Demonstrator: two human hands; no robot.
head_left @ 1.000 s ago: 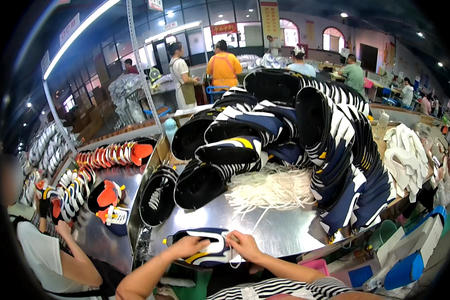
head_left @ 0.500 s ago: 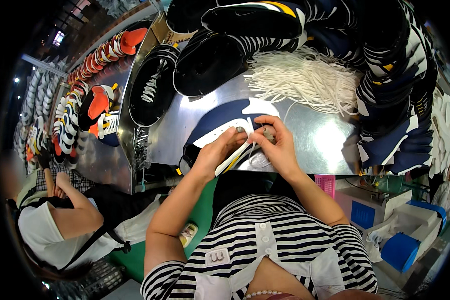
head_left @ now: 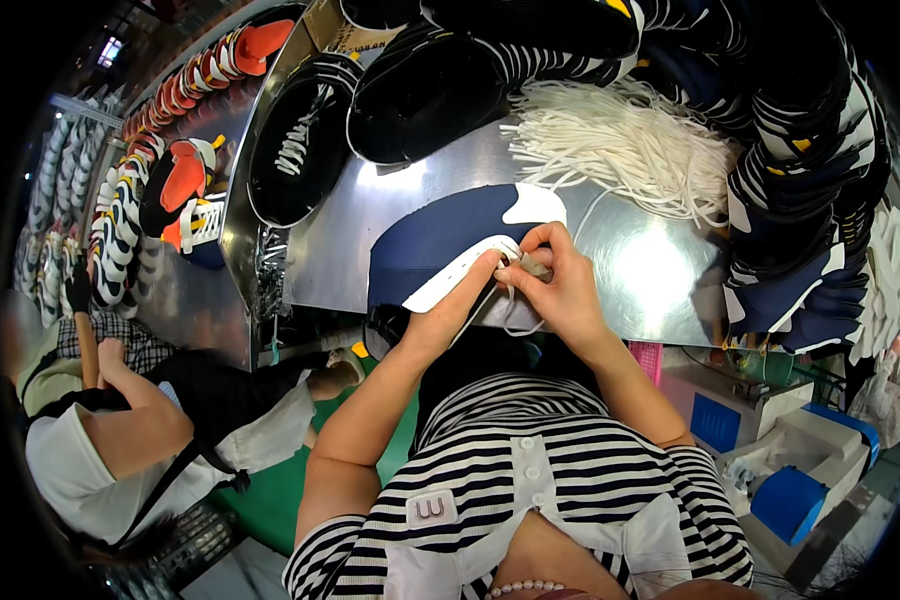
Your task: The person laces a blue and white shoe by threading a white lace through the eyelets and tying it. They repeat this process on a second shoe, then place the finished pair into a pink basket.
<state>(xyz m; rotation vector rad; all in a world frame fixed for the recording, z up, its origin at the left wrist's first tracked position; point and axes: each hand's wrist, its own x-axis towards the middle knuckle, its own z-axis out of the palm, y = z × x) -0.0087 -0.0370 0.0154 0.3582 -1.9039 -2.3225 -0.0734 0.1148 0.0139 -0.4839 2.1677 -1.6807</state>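
A navy shoe upper (head_left: 435, 230) with white trim lies on its side at the near edge of the metal table. My left hand (head_left: 454, 300) grips its white eyelet strip (head_left: 460, 272), thumb on top and the other fingers hidden underneath. Close beside it my right hand (head_left: 560, 280) pinches a white shoelace (head_left: 511, 296) at the end of the strip. A loop of that lace hangs below my fingers. Both hands' fingertips nearly meet there, and exactly how the lace passes through the eyelet is too small to tell.
A bundle of white laces (head_left: 620, 150) lies beyond my right hand. Stacked navy uppers (head_left: 790, 270) rise at the right, and black-lined uppers (head_left: 425, 100) stand behind. A laced upper (head_left: 302, 140) lies left. A co-worker (head_left: 120, 440) sits at the left, near orange-lined uppers (head_left: 185, 185).
The upper has turned so more of its navy side faces up. My fingertips have come closer together at the end of the eyelet strip. The whole view has shifted slightly.
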